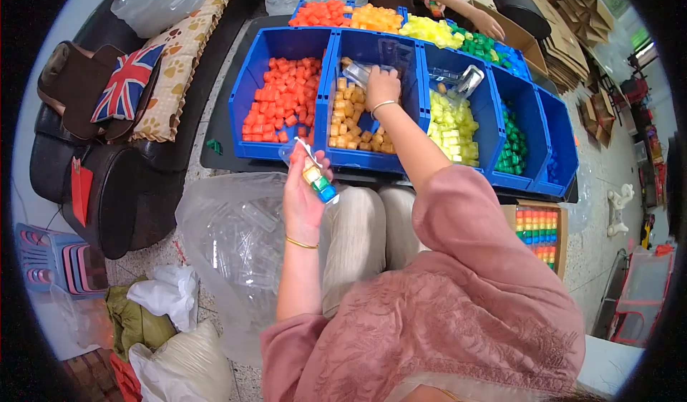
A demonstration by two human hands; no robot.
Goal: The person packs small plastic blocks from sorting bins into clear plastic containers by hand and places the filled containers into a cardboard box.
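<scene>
My left hand (304,194) is closed around a narrow clear plastic tube (317,176) held above my lap. Stacked small pieces in red, yellow, green and blue show in it. My right hand (383,88) reaches into the orange compartment of the blue divided bin (361,157). Its fingers are curled at the edge of a clear plastic container (360,73), lying above the orange cubes (348,108). Red cubes (285,90) fill the compartment to the left. To the right are yellow cubes (452,126), green cubes (514,141) and some blue cubes (552,171).
Across the table, another person's hand (488,26) reaches over a second row of cubes. A large clear bag (229,259) of empty plastic tubes lies by my left leg. A carton (540,234) of filled rainbow tubes stands at right. A loose green piece (214,146) lies at the table's left.
</scene>
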